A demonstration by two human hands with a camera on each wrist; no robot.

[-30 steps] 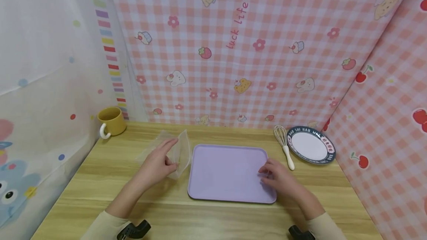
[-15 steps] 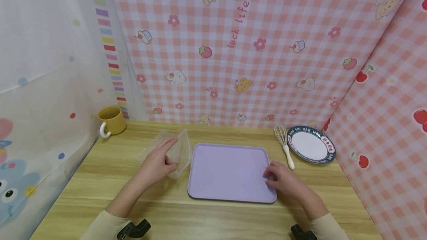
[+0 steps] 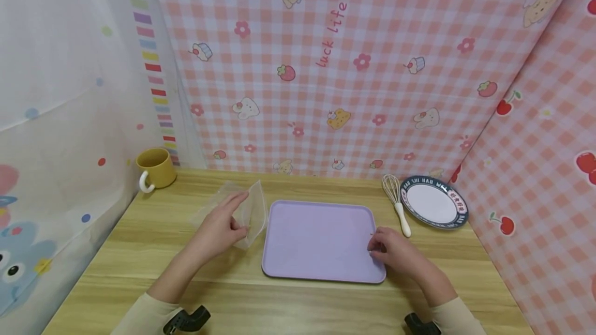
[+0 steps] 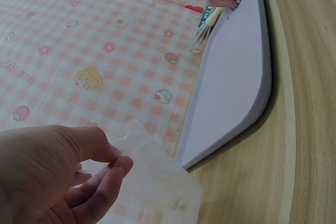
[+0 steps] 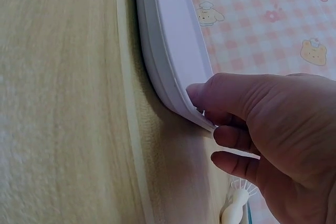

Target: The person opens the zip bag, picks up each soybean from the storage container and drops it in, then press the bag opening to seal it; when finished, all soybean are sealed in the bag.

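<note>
In the head view my left hand (image 3: 218, 229) pinches a clear plastic bag (image 3: 256, 206) between thumb and fingertips, left of a flat lilac tray (image 3: 321, 242). A few small beige bits (image 4: 180, 204) show through the bag low down in the left wrist view. At the tray's right edge is my right hand (image 3: 397, 253), thumb over the inner side and fingers bent. A small pale piece (image 4: 238, 2) sits at its fingertips, and a tiny dark speck (image 4: 227, 18) lies on the tray beside them. The right palm hides most of what is pinched.
A yellow mug (image 3: 158, 168) with a white handle stands at the back left of the wooden table (image 3: 298, 306). Behind the right hand lie a cream whisk (image 3: 398, 211) and a dark-rimmed plate (image 3: 435, 203). Checked pink cloth (image 3: 316, 92) hangs at the back.
My right hand has drawn slightly right toward the tray's edge, its fingers closing up together. The left hand and the bag have stayed where they were.
</note>
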